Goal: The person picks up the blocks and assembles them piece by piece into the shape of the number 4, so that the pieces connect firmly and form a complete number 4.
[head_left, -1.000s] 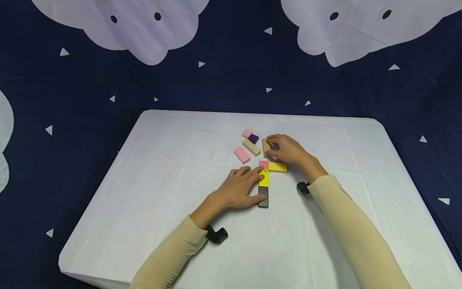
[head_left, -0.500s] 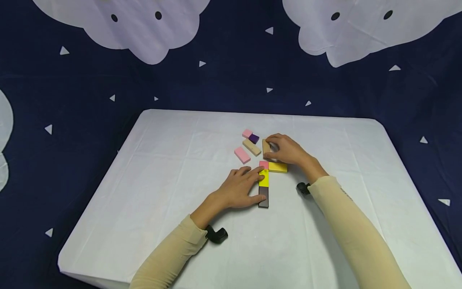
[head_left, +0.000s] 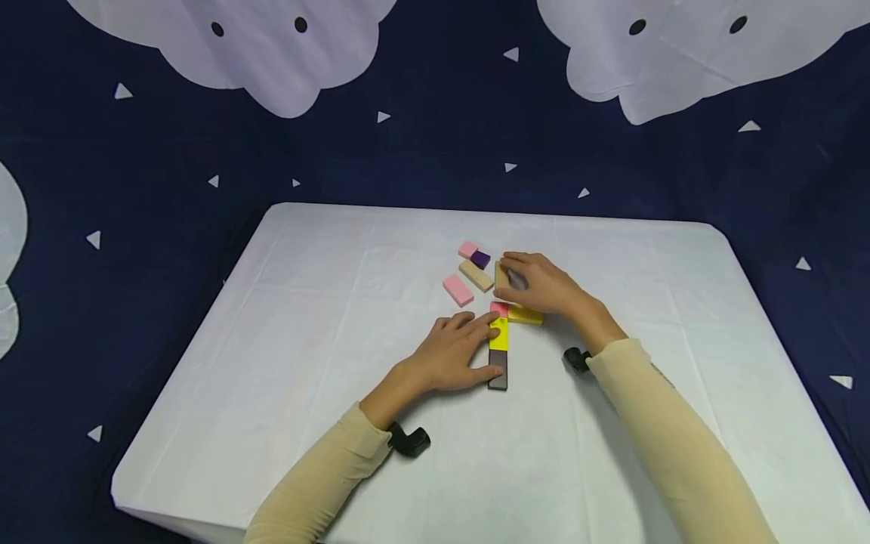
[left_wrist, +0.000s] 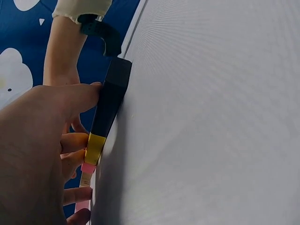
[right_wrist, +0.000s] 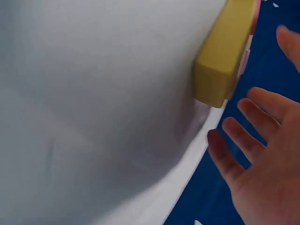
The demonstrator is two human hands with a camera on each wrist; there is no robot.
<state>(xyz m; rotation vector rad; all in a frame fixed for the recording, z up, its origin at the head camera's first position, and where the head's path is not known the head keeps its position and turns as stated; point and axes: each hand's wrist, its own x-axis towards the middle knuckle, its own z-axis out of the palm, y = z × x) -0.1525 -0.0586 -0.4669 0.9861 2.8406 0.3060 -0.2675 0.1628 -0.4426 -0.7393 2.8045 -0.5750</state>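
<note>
My left hand (head_left: 445, 359) lies with extended fingers along a row of small toy blocks. In the left wrist view its thumb touches the dark grey block (left_wrist: 110, 93), and other fingertips touch the yellow block (left_wrist: 95, 147). A small pink block (head_left: 501, 307) ends the row; a second yellow block (head_left: 526, 316) sticks out to its right. My right hand (head_left: 544, 285) is over a plain wooden block (head_left: 501, 273), thumb near one end and fingers near the other. In the right wrist view its fingers are spread, with nothing visible between them, beside the yellow block (right_wrist: 225, 56).
Loose blocks lie just beyond the row: a pink one (head_left: 458, 290), a wooden one (head_left: 476, 275), a purple one (head_left: 480, 259) and a smaller pink one (head_left: 467, 249). A white cloth covers the table (head_left: 272, 363). Behind it hangs a dark blue backdrop (head_left: 442, 143).
My right hand has shifted slightly toward me and now overlaps the upper edge of the right yellow block. My left hand keeps its place on the row. The head view has moved slightly.
</note>
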